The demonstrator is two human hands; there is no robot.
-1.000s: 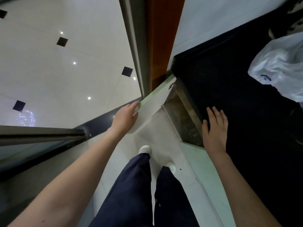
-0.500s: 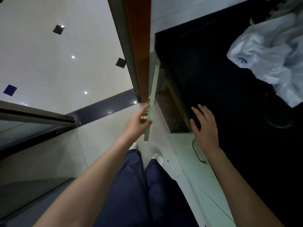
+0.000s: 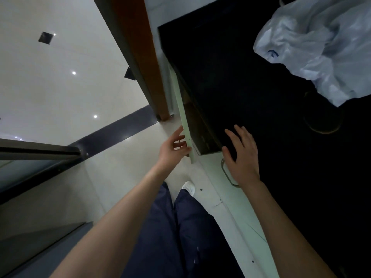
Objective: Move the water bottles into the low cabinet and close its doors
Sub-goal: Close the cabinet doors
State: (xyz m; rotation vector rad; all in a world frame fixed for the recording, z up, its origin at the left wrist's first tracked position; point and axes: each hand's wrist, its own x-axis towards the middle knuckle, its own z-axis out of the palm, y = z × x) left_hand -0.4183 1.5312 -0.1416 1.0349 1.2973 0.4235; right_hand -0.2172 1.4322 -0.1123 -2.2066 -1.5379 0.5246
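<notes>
touching the outer face of the pale green cabinet door (image 3: 181, 109), the left hand (image 3: 172, 149) keeps its fingers spread and loose; the door stands ajar. the dark cabinet opening (image 3: 200, 129) behind it is too dim to read. the right hand (image 3: 243, 157) lies flat, fingers apart, on the black countertop (image 3: 241, 77), a crumpled white plastic bag (image 3: 321, 47) farther right.

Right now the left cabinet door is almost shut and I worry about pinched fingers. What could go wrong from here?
1. The left hand touches the free edge of the left door; its fingertips could get caught against the closed right door.
2. The right hand is at the edge of the black counter, thumb near the opening, where the door may nip it.
</notes>
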